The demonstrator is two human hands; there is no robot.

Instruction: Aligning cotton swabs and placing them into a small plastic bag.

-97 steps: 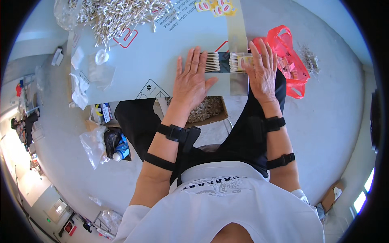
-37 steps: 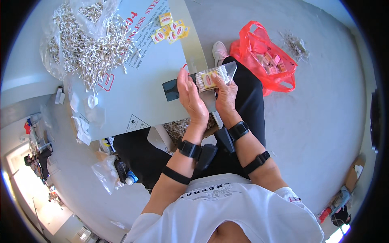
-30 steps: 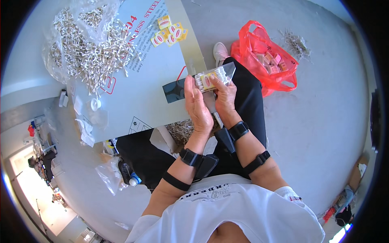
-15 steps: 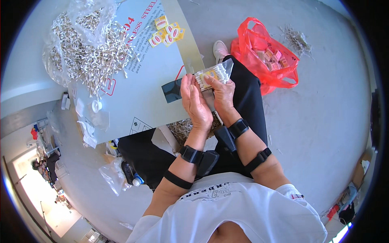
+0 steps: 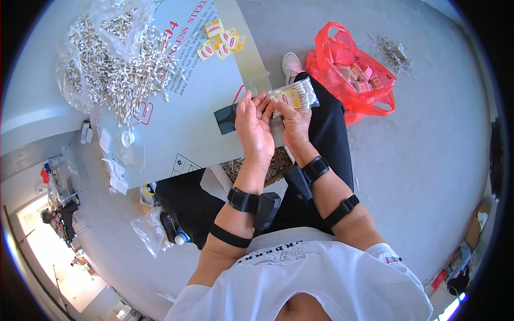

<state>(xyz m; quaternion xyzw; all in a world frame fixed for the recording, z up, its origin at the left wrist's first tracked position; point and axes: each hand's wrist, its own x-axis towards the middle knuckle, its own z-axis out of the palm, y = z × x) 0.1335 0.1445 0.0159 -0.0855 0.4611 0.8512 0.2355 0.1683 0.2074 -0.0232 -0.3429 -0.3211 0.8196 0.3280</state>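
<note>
A small clear bag of cotton swabs with a yellow label card lies over my right hand, which grips it with the thumb on top. The white swab tips show through the plastic. My left hand is close by on the left, palm turned up and fingers stretched out, the fingertips at the near-left end of the bag. Whether they touch it is hard to tell. Several yellow label cards lie on the table beyond. A big heap of loose cotton swabs spills from a clear bag at the left.
On the floor at the right stands a red plastic bag with small pink-labelled packs in it. Loose swabs lie behind it. A tape roll is near the table's left edge. Below the table edge, a box holds more swabs.
The swab bundle has shifted slightly right, and the clear plastic now covers its far end. My left hand has turned more palm-up, its fingers spreading a little.
</note>
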